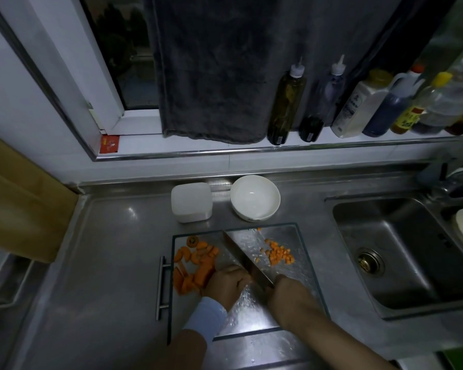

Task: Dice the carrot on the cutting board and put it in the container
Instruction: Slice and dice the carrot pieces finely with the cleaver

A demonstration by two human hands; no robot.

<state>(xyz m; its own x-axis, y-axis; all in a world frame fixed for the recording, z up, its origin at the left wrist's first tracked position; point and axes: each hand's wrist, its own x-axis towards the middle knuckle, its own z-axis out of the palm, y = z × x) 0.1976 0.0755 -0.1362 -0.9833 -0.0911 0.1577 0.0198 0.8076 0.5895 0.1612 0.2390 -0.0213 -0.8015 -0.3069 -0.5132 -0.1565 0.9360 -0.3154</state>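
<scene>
- Behind the board (251, 313), on the steel counter (112, 263), two vessels stand side by side and slightly apart.
- One is a square tub (191, 201) of cloudy white plastic with rounded corners. What it holds cannot be made out.
- Next to it is a round white bowl (255, 197), glossy, showing only its own glazed inside.
- The board is clear glass, rectangular, with a pebbled, wet-looking surface and a dark edge. A metal bar (160, 287) runs along its left side.
- Chunks (195, 265) of carrot lie heaped on the board's left part: orange half-rounds, sticks and thick blocks. The stem end (193, 241) sits at the far corner.
- Dice (280, 254), small orange cubes, lie in a loose patch on the board's right part, well apart from the tub.
- The knife (247, 259) has a broad steel blade. It lies diagonally between the chunks and the dice, tip toward the far side.
- The right hand (289, 291) is wrapped round the knife's handle at the blade's near end.
- The left hand (226, 283) sits just left of the blade, fingers curled under, against the nearest chunks. Whether it pins a piece is hidden. A pale blue cuff (206, 319) covers its wrist.
- To the right is the sink (412, 276), a steel basin with a brass-coloured drain (370, 260).
- On the sill (198, 146) stand plastic bottles (286, 108), two of them with nozzle caps. A dark grey towel (211, 76) hangs beside them.
</scene>
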